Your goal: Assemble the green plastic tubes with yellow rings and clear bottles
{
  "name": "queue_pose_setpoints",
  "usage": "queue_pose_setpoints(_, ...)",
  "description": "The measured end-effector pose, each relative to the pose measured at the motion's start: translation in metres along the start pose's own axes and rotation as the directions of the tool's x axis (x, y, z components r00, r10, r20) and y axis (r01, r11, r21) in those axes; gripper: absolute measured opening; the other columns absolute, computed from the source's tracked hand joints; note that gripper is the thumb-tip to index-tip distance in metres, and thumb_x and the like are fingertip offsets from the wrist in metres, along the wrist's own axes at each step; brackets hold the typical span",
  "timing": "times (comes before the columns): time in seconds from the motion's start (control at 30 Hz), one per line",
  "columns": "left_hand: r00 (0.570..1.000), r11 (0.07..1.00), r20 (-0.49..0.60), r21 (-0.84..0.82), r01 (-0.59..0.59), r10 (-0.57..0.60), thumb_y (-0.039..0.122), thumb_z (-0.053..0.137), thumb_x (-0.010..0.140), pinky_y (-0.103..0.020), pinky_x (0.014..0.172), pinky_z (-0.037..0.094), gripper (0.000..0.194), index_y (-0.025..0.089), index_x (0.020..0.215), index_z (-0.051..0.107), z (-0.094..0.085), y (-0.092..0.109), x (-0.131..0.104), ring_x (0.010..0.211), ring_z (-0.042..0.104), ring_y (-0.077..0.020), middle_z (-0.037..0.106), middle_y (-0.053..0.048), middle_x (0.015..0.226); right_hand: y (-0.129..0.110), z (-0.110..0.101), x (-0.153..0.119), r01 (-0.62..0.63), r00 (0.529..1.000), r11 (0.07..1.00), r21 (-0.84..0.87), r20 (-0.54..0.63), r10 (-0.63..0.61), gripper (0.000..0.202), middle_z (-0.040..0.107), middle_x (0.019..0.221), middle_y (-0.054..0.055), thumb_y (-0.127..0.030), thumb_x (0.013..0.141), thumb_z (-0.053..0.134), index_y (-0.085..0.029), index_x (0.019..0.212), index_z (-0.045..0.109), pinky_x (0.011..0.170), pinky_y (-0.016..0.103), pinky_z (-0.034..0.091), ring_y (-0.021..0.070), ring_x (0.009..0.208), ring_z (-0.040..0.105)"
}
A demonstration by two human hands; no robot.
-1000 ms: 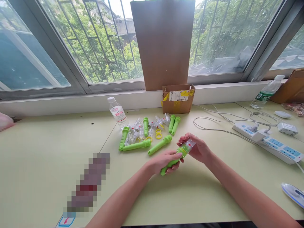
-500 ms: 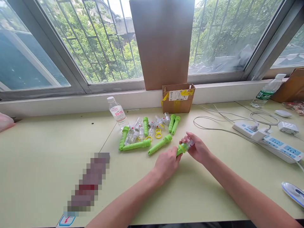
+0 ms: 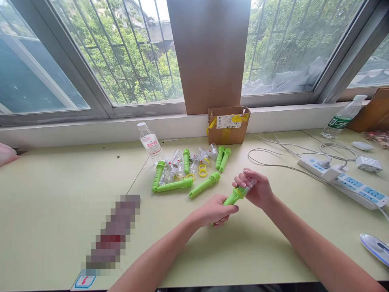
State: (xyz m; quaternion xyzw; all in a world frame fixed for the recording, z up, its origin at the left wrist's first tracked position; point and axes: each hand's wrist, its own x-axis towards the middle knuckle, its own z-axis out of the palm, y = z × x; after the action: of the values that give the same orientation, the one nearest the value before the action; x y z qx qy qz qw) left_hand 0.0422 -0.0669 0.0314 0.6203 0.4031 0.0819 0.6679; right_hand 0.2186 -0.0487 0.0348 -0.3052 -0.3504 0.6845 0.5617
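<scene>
Near the middle of the table, my left hand [image 3: 214, 211] is wrapped round a green plastic handle [image 3: 233, 197] with a yellow ring near its threaded top. My right hand [image 3: 258, 188] closes over the clear plastic cap [image 3: 251, 185] at that end, partly hiding it. The handle slants up to the right; its lower end is mostly covered by my left hand. Beyond my hands lie a loose green handle [image 3: 204, 185], another green handle [image 3: 175, 185], several clear plastic caps [image 3: 166, 173] and yellow double-ring pieces [image 3: 202, 170].
A water bottle [image 3: 150, 144] stands behind the loose parts, beside a cardboard box [image 3: 228, 129]. On the right are a power strip [image 3: 352, 182], cables [image 3: 273, 151] and another bottle [image 3: 343, 117]. A blurred-out flat item [image 3: 114, 233] lies at left.
My right hand has shifted a little right and closed further round the clear cap. My left hand has turned, its thumb now along the green handle, more of which shows.
</scene>
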Motion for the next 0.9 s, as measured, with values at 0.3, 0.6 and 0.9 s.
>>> queue_pose_setpoints(0.3,0.786,0.707,-0.529,0.686,0.173,0.321,0.023,0.046,0.078,-0.026,0.054,0.032,0.007,0.018,0.073,0.049,0.013,-0.017,0.013,0.057,0.051,-0.017,0.048,-0.001,0.059,0.011,-0.001,0.006,-0.006,0.997,0.993,0.115,-0.077,0.015,0.032,0.038,0.051,-0.004,-0.033,0.075,0.064,-0.023,0.053,0.042,0.074,0.036,0.046,0.0144,0.054,0.044)
queue_pose_setpoints(0.6,0.993,0.999,0.114,-0.024,0.043,-0.04,0.037,0.058,0.074,-0.021,0.036,0.029,0.021,0.021,0.074,0.044,-0.008,-0.002,-0.001,0.038,0.038,-0.0091,0.046,0.005,0.053,0.007,-0.003,0.003,-0.027,1.0,0.985,0.171,-0.001,0.028,0.038,0.029,0.044,-0.005,-0.027,0.072,0.06,-0.022,0.047,0.032,0.063,0.035,0.042,0.013,0.047,0.036)
queue_pose_setpoints(0.9,0.998,0.995,0.013,-0.076,0.066,-0.065,0.03,0.052,0.075,-0.021,0.036,0.02,0.029,0.021,0.062,0.028,0.019,-0.003,-0.001,0.038,0.025,-0.0059,0.029,0.008,0.048,0.005,-0.003,0.004,-0.054,0.998,0.975,0.216,0.024,0.05,0.035,0.025,0.042,-0.006,-0.021,0.07,0.06,-0.021,0.048,0.032,0.051,0.028,0.038,0.0099,0.044,0.032)
